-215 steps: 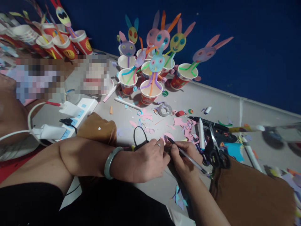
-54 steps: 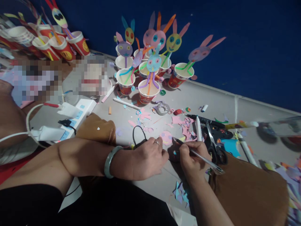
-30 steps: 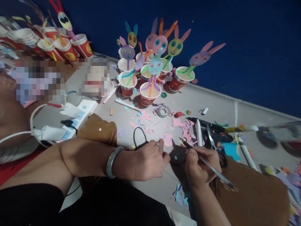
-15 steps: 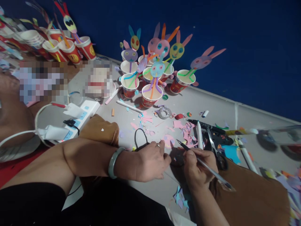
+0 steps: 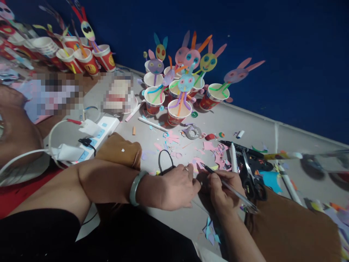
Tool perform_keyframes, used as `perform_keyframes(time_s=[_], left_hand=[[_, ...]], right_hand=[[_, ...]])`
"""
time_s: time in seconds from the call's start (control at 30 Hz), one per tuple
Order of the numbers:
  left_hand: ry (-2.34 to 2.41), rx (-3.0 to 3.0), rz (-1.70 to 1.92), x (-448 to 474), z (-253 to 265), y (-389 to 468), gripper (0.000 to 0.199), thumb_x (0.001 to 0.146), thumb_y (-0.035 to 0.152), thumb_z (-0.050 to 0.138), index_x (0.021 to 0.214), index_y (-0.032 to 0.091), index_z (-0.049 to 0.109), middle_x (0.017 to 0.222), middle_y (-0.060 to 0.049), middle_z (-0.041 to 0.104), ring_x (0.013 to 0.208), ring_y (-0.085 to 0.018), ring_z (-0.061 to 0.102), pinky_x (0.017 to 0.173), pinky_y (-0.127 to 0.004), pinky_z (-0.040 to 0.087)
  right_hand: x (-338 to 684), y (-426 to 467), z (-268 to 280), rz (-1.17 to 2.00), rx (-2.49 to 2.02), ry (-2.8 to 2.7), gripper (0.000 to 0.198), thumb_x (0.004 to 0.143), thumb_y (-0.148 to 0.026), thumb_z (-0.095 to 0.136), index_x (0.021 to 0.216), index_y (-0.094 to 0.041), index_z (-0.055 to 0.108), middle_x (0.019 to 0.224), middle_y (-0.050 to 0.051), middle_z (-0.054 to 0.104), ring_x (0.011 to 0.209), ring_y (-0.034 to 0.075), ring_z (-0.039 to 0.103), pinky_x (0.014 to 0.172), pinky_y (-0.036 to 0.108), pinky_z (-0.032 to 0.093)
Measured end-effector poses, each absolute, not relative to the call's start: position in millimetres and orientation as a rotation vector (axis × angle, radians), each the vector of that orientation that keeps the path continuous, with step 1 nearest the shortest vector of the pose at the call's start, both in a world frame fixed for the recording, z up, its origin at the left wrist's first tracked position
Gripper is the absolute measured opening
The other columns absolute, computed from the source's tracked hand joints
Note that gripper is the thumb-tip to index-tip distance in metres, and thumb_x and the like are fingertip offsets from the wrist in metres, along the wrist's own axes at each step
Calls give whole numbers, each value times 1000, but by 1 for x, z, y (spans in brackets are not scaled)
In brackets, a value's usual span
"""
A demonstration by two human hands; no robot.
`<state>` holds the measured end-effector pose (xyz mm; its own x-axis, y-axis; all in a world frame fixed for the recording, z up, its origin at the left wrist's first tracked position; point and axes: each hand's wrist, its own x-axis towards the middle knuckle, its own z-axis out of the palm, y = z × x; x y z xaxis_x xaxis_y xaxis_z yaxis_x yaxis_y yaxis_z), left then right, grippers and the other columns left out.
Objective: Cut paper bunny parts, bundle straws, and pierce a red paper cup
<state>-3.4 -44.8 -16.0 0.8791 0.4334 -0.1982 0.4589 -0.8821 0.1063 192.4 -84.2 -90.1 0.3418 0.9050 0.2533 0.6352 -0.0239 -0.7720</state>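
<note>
My right hand (image 5: 226,191) is closed around a gel pen (image 5: 231,189) with a clear barrel and dark grip. Its tip points up and left, at a pink paper piece (image 5: 197,161) on the table. Curled over the near left edge of that paper is my left hand (image 5: 174,189), palm down, with a ring and a pale bangle; its fingertips are partly hidden. A thin black loop (image 5: 165,160) stands up just behind the left hand. To the right of the pen hand lie black-handled scissors (image 5: 252,182) and a white marker (image 5: 233,158).
Paper cups (image 5: 180,112) with colourful rabbit-faced paper figures stand by the blue wall. A tape roll (image 5: 193,132) and paper scraps lie before them. At left are a power strip (image 5: 99,140), brown cloth (image 5: 120,151) and another person's arm (image 5: 16,127).
My right hand has moved a little left, bringing the pen tip over the pink paper. The scissors show more fully. My left hand stays nearly in place; the view has shifted slightly.
</note>
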Motion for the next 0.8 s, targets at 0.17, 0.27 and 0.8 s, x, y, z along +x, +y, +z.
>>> perform_keyframes(time_s=[0.17,0.27,0.8], left_hand=[[718,2944,-151,-4,-24,-46,64,88,60,62,122,6,59,131,-31,63,128,-38,55,88,-39,44],[713,2955,-76,-5,-25,-44,58,88,58,63,115,7,61,122,-27,67,116,-35,60,80,-36,43],[680,2872,-151,-4,-14,-34,44,93,50,59,111,9,64,107,-20,69,101,-28,62,75,-35,44]], right_hand=[[189,-81,-88,476,-1753,-1323,33,85,-51,64,90,-18,62,69,3,65,59,18,61,55,31,48],[189,-80,-87,474,-1761,-1328,33,85,-51,65,88,-18,62,69,3,66,57,18,61,54,31,48],[190,-77,-88,449,-1706,-1359,27,87,-46,65,88,-19,60,70,1,65,56,17,60,56,33,49]])
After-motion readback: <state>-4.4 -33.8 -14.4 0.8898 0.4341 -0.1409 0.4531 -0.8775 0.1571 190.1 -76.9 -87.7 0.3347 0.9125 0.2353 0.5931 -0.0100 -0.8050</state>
